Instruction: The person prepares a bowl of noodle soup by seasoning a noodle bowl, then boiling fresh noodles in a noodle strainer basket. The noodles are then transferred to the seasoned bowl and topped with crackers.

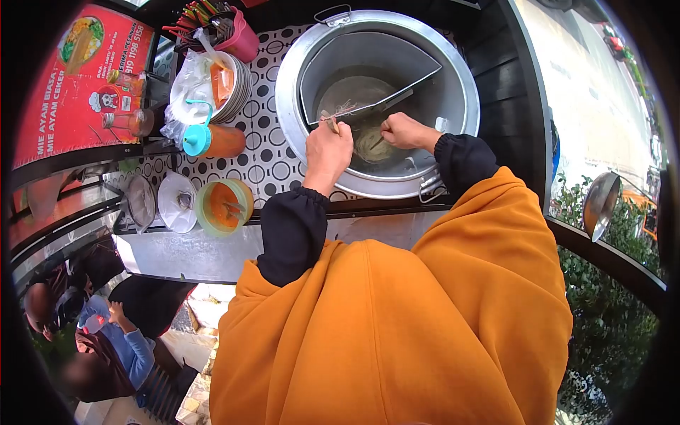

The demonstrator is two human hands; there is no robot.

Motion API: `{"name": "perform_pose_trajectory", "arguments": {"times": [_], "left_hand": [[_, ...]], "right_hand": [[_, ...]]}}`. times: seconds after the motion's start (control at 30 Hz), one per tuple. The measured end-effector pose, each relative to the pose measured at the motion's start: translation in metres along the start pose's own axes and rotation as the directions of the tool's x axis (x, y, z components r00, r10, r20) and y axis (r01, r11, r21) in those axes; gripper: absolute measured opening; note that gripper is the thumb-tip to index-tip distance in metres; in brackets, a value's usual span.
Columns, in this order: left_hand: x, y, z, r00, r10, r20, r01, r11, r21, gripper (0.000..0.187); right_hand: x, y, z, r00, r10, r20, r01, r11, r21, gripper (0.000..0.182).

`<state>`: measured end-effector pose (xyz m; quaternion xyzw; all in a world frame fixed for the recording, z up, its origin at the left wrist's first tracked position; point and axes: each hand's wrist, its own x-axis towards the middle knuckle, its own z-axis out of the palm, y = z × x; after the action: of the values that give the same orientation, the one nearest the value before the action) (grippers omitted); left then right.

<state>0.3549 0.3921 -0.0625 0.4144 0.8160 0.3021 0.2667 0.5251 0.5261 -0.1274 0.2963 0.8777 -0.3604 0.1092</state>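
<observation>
A large round aluminum pot holds cloudy liquid, with a metal divider across it. Pale noodles lie in the liquid on the near side. My left hand is closed in a fist at the pot's left, by the divider's end. A short brownish end pokes out of that fist; what it belongs to is hidden. My right hand reaches over the pot from the right, closed on a thin stick-like utensil that points down at the noodles.
On the patterned counter left of the pot stand a stack of plates, an orange sauce bottle, a bowl of orange sauce and a pink utensil cup. A person sits at lower left. A metal bowl-shaped object hangs at right.
</observation>
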Motion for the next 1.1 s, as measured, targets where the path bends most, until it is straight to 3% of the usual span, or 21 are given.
{"name": "perform_pose_trajectory", "arguments": {"times": [0.07,0.1,0.23,0.33,0.43,0.53,0.57,0.6,0.7,0.8,0.9,0.93,1.0,1.1], "left_hand": [[-0.003,0.002,-0.003,1.000,-0.024,-0.007,0.024,1.000,0.011,0.036],[-0.003,0.004,-0.003,0.999,-0.033,-0.012,0.033,0.999,0.013,0.036],[0.001,0.001,-0.002,1.000,-0.031,0.000,0.031,0.999,-0.035,0.034],[0.003,0.003,-0.003,0.996,-0.018,0.088,0.022,0.999,-0.044,0.035],[0.006,-0.007,0.002,0.988,-0.004,0.153,0.020,0.995,-0.102,0.037],[0.011,-0.020,0.015,0.979,-0.011,0.202,0.052,0.979,-0.197,0.038],[0.011,-0.024,0.020,0.981,-0.005,0.191,0.046,0.977,-0.207,0.038],[0.011,-0.018,0.016,0.984,-0.001,0.180,0.041,0.976,-0.216,0.039],[0.002,0.006,-0.002,0.982,0.120,0.144,-0.126,0.991,0.033,0.038],[0.004,0.031,-0.011,0.990,-0.003,0.142,-0.015,0.993,0.120,0.032],[0.010,0.032,-0.007,0.988,0.038,0.148,-0.050,0.996,0.073,0.031],[0.013,0.032,-0.005,0.987,0.059,0.149,-0.068,0.996,0.053,0.031],[0.016,0.031,-0.007,0.987,0.052,0.149,-0.056,0.998,0.025,0.029],[0.010,0.033,-0.003,0.987,0.092,0.131,-0.089,0.996,-0.032,0.027]], "right_hand": [[-0.004,0.003,-0.004,0.999,0.006,-0.049,-0.003,0.998,0.061,0.014],[-0.004,0.007,-0.005,0.999,-0.013,-0.032,0.010,0.995,-0.103,0.016],[-0.008,0.003,-0.002,0.999,0.045,0.026,-0.048,0.991,0.125,0.021],[-0.005,0.010,0.002,0.999,0.038,0.019,-0.034,0.989,-0.144,0.019],[-0.007,0.000,-0.004,0.999,0.045,0.016,-0.047,0.994,0.102,0.016],[-0.006,0.013,-0.003,1.000,-0.005,-0.028,0.002,0.993,-0.114,0.014],[-0.004,0.015,-0.002,1.000,-0.016,0.027,0.021,0.982,-0.190,0.013],[-0.004,0.015,-0.004,1.000,-0.019,0.008,0.019,0.991,-0.130,0.013],[-0.008,0.013,-0.003,1.000,-0.011,-0.003,0.011,1.000,-0.015,0.013],[-0.010,0.006,-0.010,0.997,0.001,0.073,0.005,0.997,-0.075,0.014],[-0.015,-0.001,-0.031,0.992,0.083,-0.093,-0.074,0.993,0.090,0.015],[-0.016,-0.008,-0.045,0.985,0.134,-0.109,-0.136,0.991,-0.003,0.017],[-0.033,-0.023,-0.081,0.949,0.234,-0.214,-0.227,0.972,0.056,0.019],[-0.078,-0.042,-0.100,0.830,0.364,-0.423,-0.217,0.908,0.358,0.022]]}}
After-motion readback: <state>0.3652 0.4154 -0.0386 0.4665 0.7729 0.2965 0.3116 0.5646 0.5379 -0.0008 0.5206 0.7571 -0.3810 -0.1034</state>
